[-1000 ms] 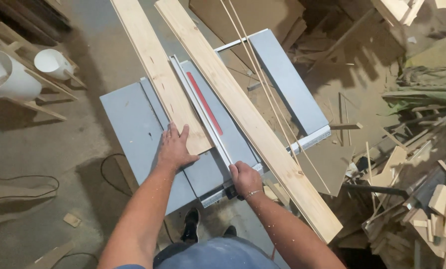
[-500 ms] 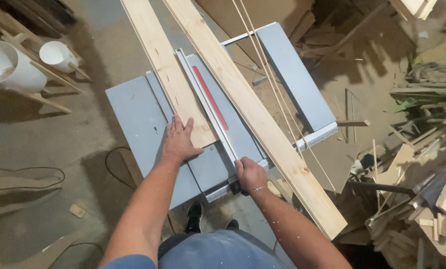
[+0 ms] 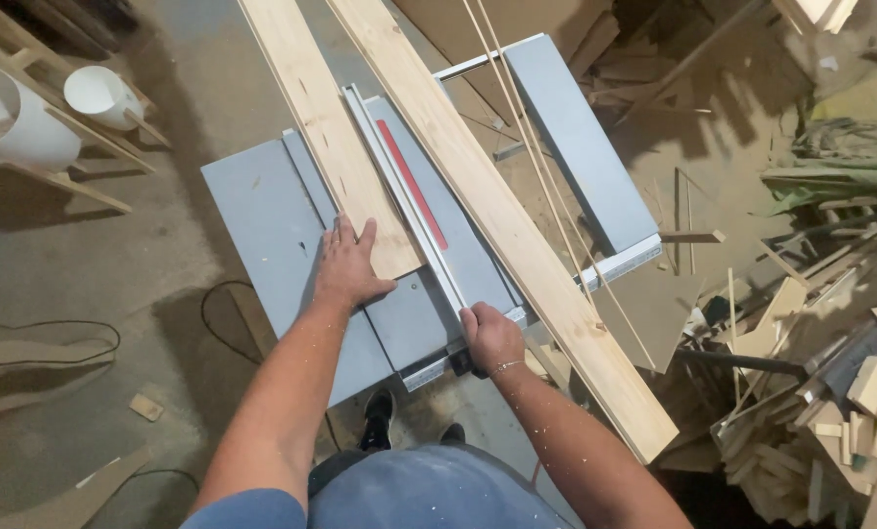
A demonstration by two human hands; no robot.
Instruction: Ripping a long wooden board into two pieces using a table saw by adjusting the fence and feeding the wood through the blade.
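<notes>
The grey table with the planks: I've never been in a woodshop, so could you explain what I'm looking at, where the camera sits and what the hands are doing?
The camera is worn on the person's head and looks down over their own arms. The grey metal table is a table saw; the red strip marks the slot in its top, though no blade can be made out. A long silver guide rail runs along the top. The left hand lies flat on the near end of a short pale wooden plank. The right hand has its grip around the rail's near end at the table's front edge. A longer pale wooden plank lies diagonally across the right side, untouched. Offcuts are piled on the floor at right, and two white buckets stand at left.
</notes>
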